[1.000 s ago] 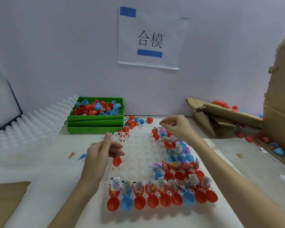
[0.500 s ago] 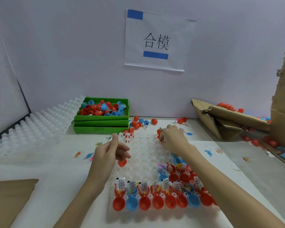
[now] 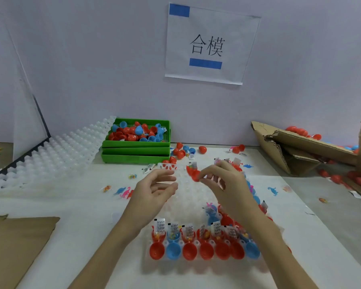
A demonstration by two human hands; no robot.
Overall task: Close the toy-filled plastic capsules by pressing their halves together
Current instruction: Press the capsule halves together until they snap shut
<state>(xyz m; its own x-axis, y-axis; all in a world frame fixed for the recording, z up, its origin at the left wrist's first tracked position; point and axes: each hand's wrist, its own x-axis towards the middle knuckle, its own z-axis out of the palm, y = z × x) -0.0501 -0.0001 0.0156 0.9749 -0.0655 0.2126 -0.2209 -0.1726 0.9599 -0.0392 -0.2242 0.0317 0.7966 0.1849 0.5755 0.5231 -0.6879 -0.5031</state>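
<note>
Red capsule [image 3: 193, 174] sits pinched in the right hand's [image 3: 223, 182] fingers above the white tray's [image 3: 188, 190] far edge, lifted clear for closing; the left hand [image 3: 154, 188] waits alongside, fingers loosely open, holding nothing.

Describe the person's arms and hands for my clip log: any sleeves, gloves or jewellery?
Both forearms are bare as far as the frame shows; no sleeve edge is in view. The left hand and right hand wear no gloves. No watch, bracelet or ring shows on the wrists or fingers. Nails look short and unpainted, though the picture is a little blurred.
</note>
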